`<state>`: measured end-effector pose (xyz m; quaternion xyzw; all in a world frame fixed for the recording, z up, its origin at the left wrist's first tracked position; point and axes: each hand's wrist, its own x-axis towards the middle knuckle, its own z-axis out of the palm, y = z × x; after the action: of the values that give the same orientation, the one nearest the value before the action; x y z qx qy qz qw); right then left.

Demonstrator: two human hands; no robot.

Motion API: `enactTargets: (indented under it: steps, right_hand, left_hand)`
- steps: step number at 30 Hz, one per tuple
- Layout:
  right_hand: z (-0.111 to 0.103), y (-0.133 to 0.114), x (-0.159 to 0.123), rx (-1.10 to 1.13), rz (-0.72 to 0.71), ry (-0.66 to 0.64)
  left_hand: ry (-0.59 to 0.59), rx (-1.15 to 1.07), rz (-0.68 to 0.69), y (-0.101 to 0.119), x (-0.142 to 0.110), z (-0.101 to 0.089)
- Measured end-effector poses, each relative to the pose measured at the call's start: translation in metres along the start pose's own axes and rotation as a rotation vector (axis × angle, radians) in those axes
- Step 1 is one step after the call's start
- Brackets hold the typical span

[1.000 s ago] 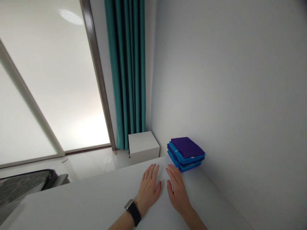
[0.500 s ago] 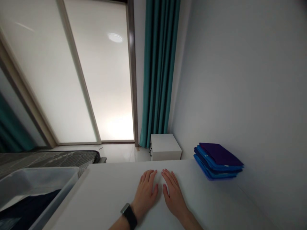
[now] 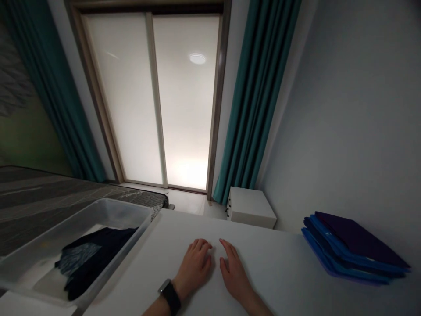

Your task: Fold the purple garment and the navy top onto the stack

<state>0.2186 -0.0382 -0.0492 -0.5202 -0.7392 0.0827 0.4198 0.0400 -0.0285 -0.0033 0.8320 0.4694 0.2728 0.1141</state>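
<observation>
My left hand (image 3: 194, 268), with a black-strapped watch (image 3: 170, 296) on its wrist, rests palm down on the white table (image 3: 269, 259), touching nothing else. My right hand (image 3: 234, 273) lies close beside it on the same surface, with a narrow gap between them. Neither hand holds anything. Far to the right, against the wall, sits a stack of folded blue cloth items (image 3: 348, 252) topped by a purple one. To the left stands a translucent plastic bin (image 3: 125, 206) holding a dark folded garment (image 3: 95, 259).
A grey wall rises along the table's right side. Beyond the table's far edge stand a small white cabinet (image 3: 251, 207), teal curtains (image 3: 259, 101) and a frosted sliding door (image 3: 154, 101). A grey striped mattress (image 3: 49, 188) lies at the left.
The view has swung left, bringing the whole bin and its dark garment into sight. The stack now appears further right. My hands stay flat on the table, their fingers a little more curled.
</observation>
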Motion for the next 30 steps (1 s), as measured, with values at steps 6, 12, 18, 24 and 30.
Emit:
enactTargets:
  steps: [6,12,18,24,30]
  right_hand:
    - [0.019,-0.012,0.006,-0.046,-0.065,-0.066]
    - [0.021,-0.018,0.009,-0.183,-0.084,-0.095]
    - [0.017,-0.026,0.015,-0.267,-0.043,-0.087]
    - [0.019,-0.024,0.017,-0.296,-0.007,-0.087]
    - [0.020,-0.021,0.015,-0.328,0.022,-0.049]
  left_hand:
    - [-0.042,0.032,0.002,-0.020,-0.018,-0.023]
    - [-0.030,-0.053,0.030,-0.031,-0.022,-0.029]
    - [-0.037,-0.131,0.002,-0.037,-0.020,-0.025]
    - [-0.042,-0.136,0.027,-0.039,-0.021,-0.023]
    - [-0.041,-0.188,0.020,-0.041,-0.022,-0.022]
